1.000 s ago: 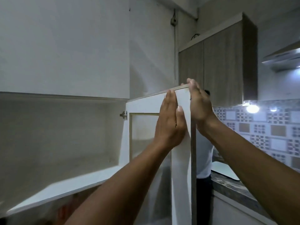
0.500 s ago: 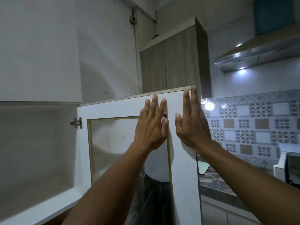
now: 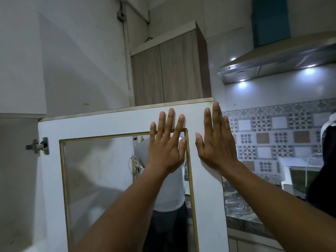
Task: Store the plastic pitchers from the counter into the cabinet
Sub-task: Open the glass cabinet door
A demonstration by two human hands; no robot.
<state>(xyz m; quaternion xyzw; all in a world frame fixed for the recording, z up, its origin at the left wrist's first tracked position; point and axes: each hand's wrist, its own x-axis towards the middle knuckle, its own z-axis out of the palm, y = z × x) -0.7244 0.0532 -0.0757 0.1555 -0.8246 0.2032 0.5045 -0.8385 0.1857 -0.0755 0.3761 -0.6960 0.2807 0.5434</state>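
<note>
No pitchers are in view, so whether any are stored cannot be told. The cabinet door (image 3: 112, 124) stands open on its hinge (image 3: 37, 146). Left hand (image 3: 166, 151) and right hand (image 3: 216, 148) lie flat against it, fingers (image 3: 171, 120) spread, gripping nothing. The worktop (image 3: 236, 211) shows beyond.

The room is dim and bluish, lit mainly by small white spot lamps (image 3: 242, 84) under the range hood (image 3: 283, 57), which flare into soft glowing patches on the wall behind. The cabinet door (image 3: 116, 122) throws a broad slanted shadow on the white wall (image 3: 81, 60), and its glass pane (image 3: 101, 179) carries faint grey reflections. Straight lines bow toward the edges of the wide-angle view, and the far right side is smeared and soft.
</note>
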